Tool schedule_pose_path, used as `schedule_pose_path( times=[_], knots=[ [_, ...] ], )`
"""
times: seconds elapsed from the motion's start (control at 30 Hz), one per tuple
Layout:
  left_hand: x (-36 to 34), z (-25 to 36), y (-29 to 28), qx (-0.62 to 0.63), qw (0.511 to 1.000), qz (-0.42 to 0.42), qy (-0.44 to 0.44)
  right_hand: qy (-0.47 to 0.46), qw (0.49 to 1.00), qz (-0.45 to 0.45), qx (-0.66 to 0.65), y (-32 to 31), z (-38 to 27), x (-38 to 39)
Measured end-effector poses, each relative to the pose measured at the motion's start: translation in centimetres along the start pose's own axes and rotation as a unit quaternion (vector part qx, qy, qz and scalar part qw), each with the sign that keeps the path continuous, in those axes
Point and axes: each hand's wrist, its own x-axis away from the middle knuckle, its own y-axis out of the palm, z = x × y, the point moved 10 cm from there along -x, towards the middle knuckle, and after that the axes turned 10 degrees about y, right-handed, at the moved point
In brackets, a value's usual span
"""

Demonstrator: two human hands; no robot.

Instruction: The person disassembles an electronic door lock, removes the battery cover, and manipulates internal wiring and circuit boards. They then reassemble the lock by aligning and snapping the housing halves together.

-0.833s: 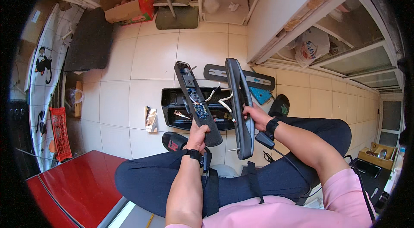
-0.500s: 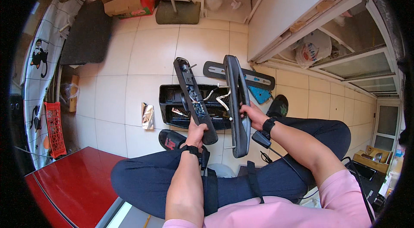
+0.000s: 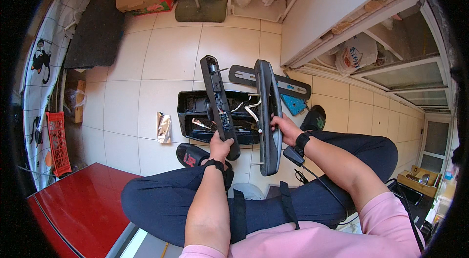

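- Black housing [image 3: 215,84], circuit board [image 3: 224,120] exposed: left hand [image 3: 221,148], grip closed around near end.
- Dark frame [image 3: 266,128], to its right: right hand [image 3: 288,130], grip closed on right side.
- White wires [image 3: 253,113] between; open case [image 3: 182,123] on the floor [image 3: 168,53] below.

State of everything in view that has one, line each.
Left hand: closed on black housing
Black housing: uncovered, circuit board exposed
Right hand: closed on long black frame
Long black frame: held
White wires: bent, slack
Black case: open
Cardboard box: open
Foil packet: on floor, contents hidden
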Motion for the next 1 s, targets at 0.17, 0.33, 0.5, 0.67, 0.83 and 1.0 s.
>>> schedule_pose_path(
  times=[0.17,0.33,0.5,0.67,0.83,1.0],
  knots=[
    [-1.1,-1.4,-1.5,-0.195,0.975,0.066,0.079,-0.007,1.0,-0.005,-0.021,-0.1,-0.4,0.6],
    [-1.2,-1.9,-1.8,-0.263,0.958,0.087,0.079,-0.019,0.999,-0.005,-0.039,-1.2,0.1,0.2],
    [-0.8,0.2,-1.2,-0.295,0.949,0.083,0.075,-0.021,0.998,0.006,-0.051,-2.6,1.0,-0.7],
    [0.0,2.5,-1.1,-0.346,0.932,0.097,0.057,-0.013,0.999,0.006,-0.044,-3.1,1.4,-0.8],
    [1.1,5.7,-1.1,-0.367,0.914,0.161,0.058,-0.013,0.999,0.023,-0.029,-3.6,1.9,-1.0],
    [2.1,13.4,1.1,-0.419,0.831,0.255,0.262,-0.045,0.997,0.056,0.013,-3.8,2.5,-2.3]
  ],
)
